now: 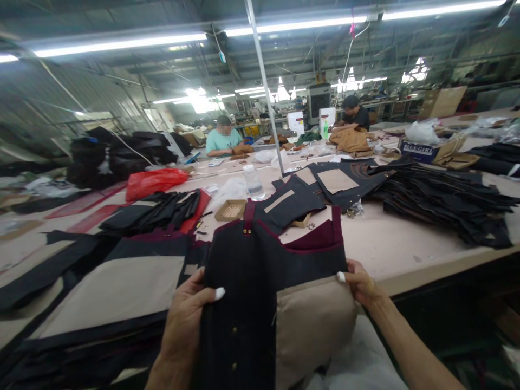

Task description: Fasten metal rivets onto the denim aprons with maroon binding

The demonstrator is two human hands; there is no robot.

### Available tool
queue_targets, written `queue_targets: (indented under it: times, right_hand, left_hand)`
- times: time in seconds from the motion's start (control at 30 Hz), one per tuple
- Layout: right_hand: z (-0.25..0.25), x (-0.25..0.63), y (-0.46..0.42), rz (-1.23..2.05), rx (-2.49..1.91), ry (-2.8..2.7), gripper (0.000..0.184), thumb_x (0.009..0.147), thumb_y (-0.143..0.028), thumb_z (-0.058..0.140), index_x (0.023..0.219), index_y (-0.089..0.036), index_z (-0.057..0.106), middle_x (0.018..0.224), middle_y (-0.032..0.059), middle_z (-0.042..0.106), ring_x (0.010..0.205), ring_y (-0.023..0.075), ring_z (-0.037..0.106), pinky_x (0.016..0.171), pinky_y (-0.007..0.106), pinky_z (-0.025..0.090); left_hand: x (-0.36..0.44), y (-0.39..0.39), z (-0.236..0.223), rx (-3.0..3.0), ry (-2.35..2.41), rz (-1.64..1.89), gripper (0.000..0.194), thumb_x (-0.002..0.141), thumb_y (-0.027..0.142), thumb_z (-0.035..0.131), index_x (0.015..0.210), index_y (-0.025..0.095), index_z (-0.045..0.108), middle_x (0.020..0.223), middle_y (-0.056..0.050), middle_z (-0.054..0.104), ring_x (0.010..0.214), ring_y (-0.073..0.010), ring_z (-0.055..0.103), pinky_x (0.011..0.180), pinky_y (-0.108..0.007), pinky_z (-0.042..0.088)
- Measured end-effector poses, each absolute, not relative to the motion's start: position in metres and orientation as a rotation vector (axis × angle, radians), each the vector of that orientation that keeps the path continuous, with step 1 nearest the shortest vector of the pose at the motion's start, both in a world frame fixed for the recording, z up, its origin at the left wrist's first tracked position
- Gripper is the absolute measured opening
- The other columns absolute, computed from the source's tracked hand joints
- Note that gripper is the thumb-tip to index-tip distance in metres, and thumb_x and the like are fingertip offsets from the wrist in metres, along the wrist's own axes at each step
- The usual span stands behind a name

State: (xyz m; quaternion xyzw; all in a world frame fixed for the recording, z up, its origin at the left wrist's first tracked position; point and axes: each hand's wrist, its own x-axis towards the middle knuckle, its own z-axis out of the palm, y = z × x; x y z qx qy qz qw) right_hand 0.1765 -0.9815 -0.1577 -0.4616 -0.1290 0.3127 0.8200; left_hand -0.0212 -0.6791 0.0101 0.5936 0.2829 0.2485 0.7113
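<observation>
Between my two hands hangs a black fabric bag panel [244,281] with maroon trim, maroon strap tabs, brass-coloured studs and a beige pocket [312,325]. My left hand [189,309] pinches its left edge, thumb on the front. At the right edge, beside the pocket's top corner, my right hand [361,281] is closed on the cloth. White wrapping covers both thumb tips. Left of my left hand lies a stack of similar black pieces with a beige patch [114,292]. The lower end of the held piece runs out of view.
Beyond it, dark cut pieces [292,200], a small box of metal bits [231,210] and a plastic bottle [252,183] rest on the table. A tall black stack [442,200] lies right. A metal pole [266,81] rises mid-table. Two people [222,138] sit across.
</observation>
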Motion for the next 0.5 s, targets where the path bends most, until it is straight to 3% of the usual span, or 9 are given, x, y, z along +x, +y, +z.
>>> queue_targets:
  times: [0.17,0.3,0.4,0.5]
  right_hand:
    - [-0.177,0.189,-0.999,0.461,-1.449,-0.207,0.05,0.063,-0.037,0.082,0.106,-0.016,0.067,0.096,0.0114,0.074,0.086,0.0315,0.069,0.076,0.042,0.055]
    - [-0.191,0.197,-0.991,-0.135,-2.066,-0.275,0.052,0.074,-0.035,0.072,0.121,-0.017,0.062,0.11,0.0164,0.067,0.101,0.0361,0.063,0.091,0.052,0.05]
    - [-0.206,0.201,-0.978,-0.303,-2.172,-0.679,0.053,0.081,-0.029,0.065,0.133,-0.021,0.058,0.129,0.0175,0.058,0.117,0.0365,0.055,0.102,0.054,0.044]
    - [-0.222,0.209,-0.969,-0.218,-2.162,-0.935,0.046,0.081,-0.024,0.064,0.127,-0.023,0.064,0.127,0.0145,0.059,0.117,0.0336,0.054,0.101,0.051,0.045]
  left_hand:
    - [-0.002,-0.639,-0.068,1.335,0.712,0.45,0.052,0.051,0.014,0.072,0.102,0.014,0.066,0.081,-0.001,0.073,0.071,-0.0217,0.069,0.066,-0.033,0.058]
    - [0.017,-0.625,-0.121,1.895,0.979,0.554,0.031,0.059,0.025,0.07,0.088,0.015,0.062,0.077,-0.005,0.068,0.079,-0.0267,0.068,0.077,-0.041,0.055]
    - [0.026,-0.633,-0.146,2.457,0.936,0.751,0.036,0.076,0.029,0.062,0.108,0.015,0.062,0.106,-0.015,0.067,0.109,-0.0336,0.063,0.097,-0.049,0.049]
    - [0.031,-0.648,-0.165,2.746,0.454,0.703,0.046,0.091,0.03,0.05,0.135,0.018,0.053,0.138,-0.016,0.057,0.134,-0.0293,0.05,0.113,-0.048,0.041]
